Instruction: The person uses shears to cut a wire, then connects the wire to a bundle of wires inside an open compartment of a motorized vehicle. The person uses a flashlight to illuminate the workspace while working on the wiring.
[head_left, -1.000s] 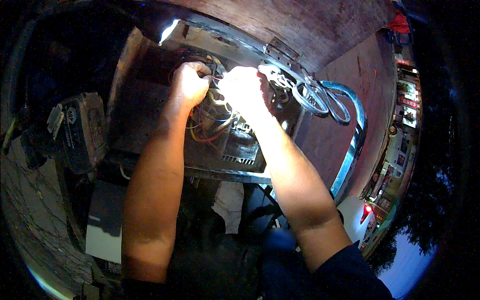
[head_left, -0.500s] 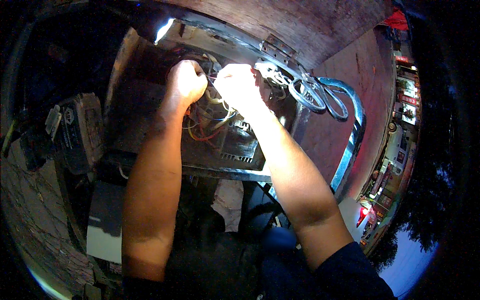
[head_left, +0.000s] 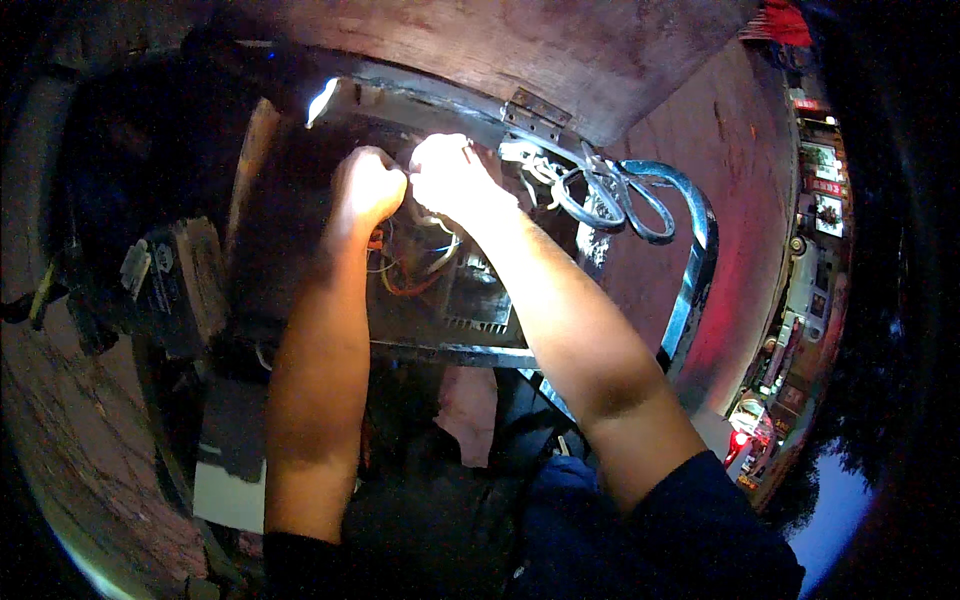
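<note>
Both my hands are closed inside an open metal compartment with loose wiring. My left hand (head_left: 368,188) is a fist, thumb side toward the other hand. Close to its right, my right hand (head_left: 455,178) is pinched and overexposed by bright light. A thin wire runs between them, mostly hidden by the fingers now. Below hang loose wires (head_left: 412,288) in red, yellow and white, and an orange connector (head_left: 376,240) lies beside my left wrist. A finned metal box (head_left: 476,300) sits under my right forearm.
A bright lamp (head_left: 322,102) shines at the compartment's upper left. Above is a hinged wooden board (head_left: 440,45). A looped cable (head_left: 610,200) hangs near a curved metal tube (head_left: 695,260) at right. A dark battery-like case (head_left: 180,285) stands at left; a street lies beyond.
The view has shifted, so the compartment sits slightly lower. My hands have drawn closer, and the thin reddish wire seen between them before is now barely visible.
</note>
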